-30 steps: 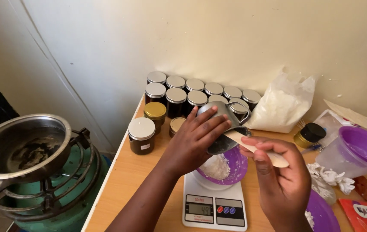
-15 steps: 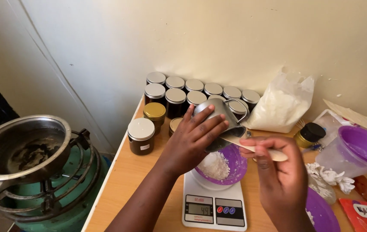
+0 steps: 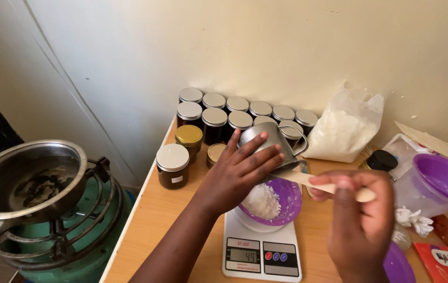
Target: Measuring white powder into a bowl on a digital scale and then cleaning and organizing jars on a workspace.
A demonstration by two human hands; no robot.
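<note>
Metal pitcher [image 3: 268,144] is gripped tilted by the left hand [image 3: 237,175], directly above the purple bowl [image 3: 287,202] on the scale [image 3: 260,246]. A wooden stick [image 3: 321,186] (long axis running left-right) is pinched in the right hand [image 3: 360,220], its tip at the pitcher's mouth.

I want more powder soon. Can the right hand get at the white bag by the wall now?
Probably not yet: the right hand holds a wooden stick. The bag itself stands open to approach, nothing in front.

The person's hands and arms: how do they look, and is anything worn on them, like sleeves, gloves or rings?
Both are bare. The left hand wears no glove, and its forearm is uncovered down to the picture's lower edge, with no sleeve, watch or bracelet. The right hand has no glove either; only its wrist shows. No ring is seen on the fingers, and the nails look short and unpainted.
</note>
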